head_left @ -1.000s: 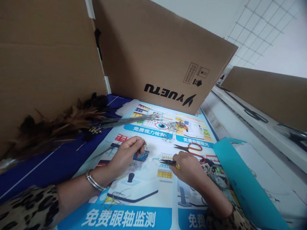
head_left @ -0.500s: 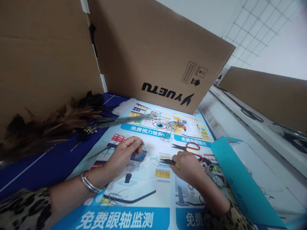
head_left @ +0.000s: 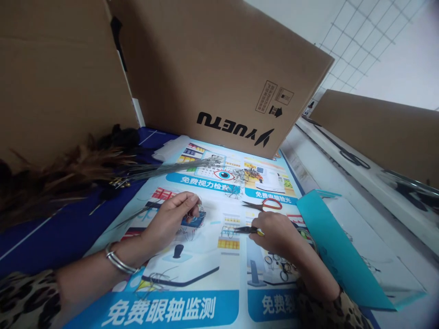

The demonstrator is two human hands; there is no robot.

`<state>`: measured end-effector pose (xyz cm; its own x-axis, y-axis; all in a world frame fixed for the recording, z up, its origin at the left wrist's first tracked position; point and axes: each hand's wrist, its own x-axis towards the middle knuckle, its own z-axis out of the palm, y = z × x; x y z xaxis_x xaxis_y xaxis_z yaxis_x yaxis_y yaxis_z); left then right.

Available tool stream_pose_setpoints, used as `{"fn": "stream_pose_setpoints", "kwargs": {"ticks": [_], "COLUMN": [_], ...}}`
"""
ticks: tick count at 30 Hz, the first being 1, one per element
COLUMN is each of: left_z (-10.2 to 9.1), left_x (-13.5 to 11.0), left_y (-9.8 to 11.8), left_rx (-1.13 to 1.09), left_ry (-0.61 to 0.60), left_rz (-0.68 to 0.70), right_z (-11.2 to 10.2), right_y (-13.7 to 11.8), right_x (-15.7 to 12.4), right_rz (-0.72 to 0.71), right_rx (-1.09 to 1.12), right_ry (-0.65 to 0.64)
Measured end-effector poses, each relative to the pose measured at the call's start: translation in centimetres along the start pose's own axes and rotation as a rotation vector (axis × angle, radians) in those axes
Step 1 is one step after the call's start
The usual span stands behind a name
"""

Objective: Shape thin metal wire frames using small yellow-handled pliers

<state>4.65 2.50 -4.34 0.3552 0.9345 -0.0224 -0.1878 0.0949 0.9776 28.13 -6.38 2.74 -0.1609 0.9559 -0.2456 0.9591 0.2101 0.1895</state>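
Observation:
My left hand (head_left: 176,219) is closed in a pinch on thin wire (head_left: 188,233), whose fine, tangled strands hang below the fingertips. My right hand (head_left: 276,232) grips a pair of pliers (head_left: 244,230) with dark pointed jaws and yellow on the handle. The jaws point left, and a small thin wire loop (head_left: 227,231) shows at their tip; whether they clamp it I cannot tell. Just beyond the right hand lie scissors (head_left: 270,203) with red handles. Part of a wire coil (head_left: 310,240) shows behind the right wrist, and several dark rings (head_left: 284,269) lie below that hand.
A bundle of straight wires (head_left: 171,169) crosses the printed mat (head_left: 202,278). Brown feathers (head_left: 68,178) lie at left. Wire scraps (head_left: 245,176) sit farther back, with others (head_left: 157,279) near the front. Cardboard (head_left: 219,68) stands behind, and a teal-edged box (head_left: 343,251) is at right.
The right hand and pliers have shifted right, away from the left hand. My left hand keeps its pinch. The view has shifted slightly.

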Motion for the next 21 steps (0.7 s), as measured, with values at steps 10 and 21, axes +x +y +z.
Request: {"fn": "stream_pose_setpoints", "kwargs": {"ticks": [10,21], "left_z": [0.0,0.0], "left_x": [0.0,-0.1], "left_y": [0.1,0.0], "left_rx": [0.013,-0.019], "left_ry": [-0.005,-0.025], "left_rz": [-0.021,-0.025], "right_z": [0.1,1.1], "right_y": [-0.6,-0.8], "right_x": [0.6,1.2], "right_rz": [-0.056,-0.042], "right_rx": [-0.015,-0.025], "right_ry": [0.074,0.063]}}
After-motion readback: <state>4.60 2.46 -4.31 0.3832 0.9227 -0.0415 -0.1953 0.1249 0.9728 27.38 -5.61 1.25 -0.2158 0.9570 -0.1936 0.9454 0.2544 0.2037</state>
